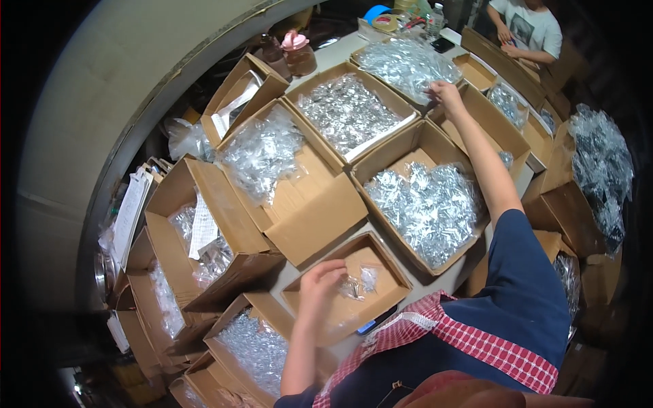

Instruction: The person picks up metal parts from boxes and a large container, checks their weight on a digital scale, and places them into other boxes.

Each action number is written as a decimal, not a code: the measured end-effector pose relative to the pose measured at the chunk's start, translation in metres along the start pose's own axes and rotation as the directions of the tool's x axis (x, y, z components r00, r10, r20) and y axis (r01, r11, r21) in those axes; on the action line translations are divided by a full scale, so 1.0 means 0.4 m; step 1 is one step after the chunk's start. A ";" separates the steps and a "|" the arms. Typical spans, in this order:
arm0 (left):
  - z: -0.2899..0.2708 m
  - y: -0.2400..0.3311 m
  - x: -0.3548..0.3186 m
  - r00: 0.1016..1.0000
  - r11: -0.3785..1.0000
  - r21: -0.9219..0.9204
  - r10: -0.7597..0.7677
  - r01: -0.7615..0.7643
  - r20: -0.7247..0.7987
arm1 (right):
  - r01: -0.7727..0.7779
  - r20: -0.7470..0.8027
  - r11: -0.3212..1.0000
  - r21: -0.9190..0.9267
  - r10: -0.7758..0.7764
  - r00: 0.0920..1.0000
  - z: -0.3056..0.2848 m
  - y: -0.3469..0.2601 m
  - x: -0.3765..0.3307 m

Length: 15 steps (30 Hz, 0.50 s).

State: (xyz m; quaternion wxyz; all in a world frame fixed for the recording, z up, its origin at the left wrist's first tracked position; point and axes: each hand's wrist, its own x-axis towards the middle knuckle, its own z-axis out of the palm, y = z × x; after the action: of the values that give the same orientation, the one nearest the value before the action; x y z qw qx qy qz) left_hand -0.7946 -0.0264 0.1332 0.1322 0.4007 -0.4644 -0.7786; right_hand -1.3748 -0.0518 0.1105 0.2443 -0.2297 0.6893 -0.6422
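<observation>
My left hand point(321, 280) is over the left side of a small shallow cardboard box point(396, 270), its fingers bent and pressed together. Beside the fingertips lies a small clear bag of metal parts point(352, 288), next to another small clear bag point(369, 277) with pale contents. Whatever the left fingers may hold is hidden. Stretched far forward, my right hand point(445, 97) reaches the near right edge of a heap of clear bags point(407, 62) in a far box. Its fingertips are pinched, and I cannot make out what is between them.
Around me stand open cartons: one with loose metal parts point(347, 109), one with shiny bagged parts point(428, 204), and one partly filled with clear bags point(262, 149). A pink-lidded jar point(297, 53) stands at the back. Another person point(530, 30) works at the far right.
</observation>
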 end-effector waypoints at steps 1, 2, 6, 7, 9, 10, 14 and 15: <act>-0.008 0.001 -0.008 1.000 0.998 -0.068 -0.017 0.018 0.007 | -0.030 0.139 0.981 0.193 0.003 0.990 0.030 -0.047 -0.050; -0.002 0.014 -0.019 1.000 0.992 -0.125 -0.012 0.014 0.019 | -0.081 0.265 0.926 0.369 -0.021 0.964 0.051 -0.104 -0.122; 0.017 0.032 -0.031 0.997 0.979 -0.201 0.056 -0.045 0.050 | -0.185 0.511 0.851 0.491 -0.109 0.853 0.069 -0.216 -0.342; 0.032 0.046 -0.034 0.996 0.981 -0.190 0.056 -0.041 0.074 | -0.195 0.573 0.869 0.455 -0.118 0.811 0.076 -0.228 -0.401; 0.069 0.078 -0.047 0.987 0.980 -0.186 0.092 -0.066 0.134 | -0.174 0.690 0.929 0.326 -0.108 0.716 0.100 -0.247 -0.535; 0.084 0.085 -0.049 0.978 0.976 -0.199 0.125 -0.090 0.169 | -0.141 0.745 0.964 0.226 -0.078 0.663 0.123 -0.250 -0.611; 0.097 0.059 -0.035 0.984 0.964 -0.262 0.079 -0.034 0.163 | 0.352 0.908 0.936 0.014 -0.159 0.388 0.172 -0.272 -0.775; 0.091 0.047 -0.037 0.993 0.975 -0.220 0.012 0.015 0.119 | 0.124 0.852 0.991 0.046 -0.104 0.513 0.143 -0.249 -0.742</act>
State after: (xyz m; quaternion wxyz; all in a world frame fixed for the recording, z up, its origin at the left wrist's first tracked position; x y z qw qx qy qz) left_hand -0.8153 -0.0054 0.1652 0.1473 0.3366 -0.3818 -0.8481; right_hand -1.1083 0.0840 0.2190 0.5053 -0.5617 0.4715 -0.4548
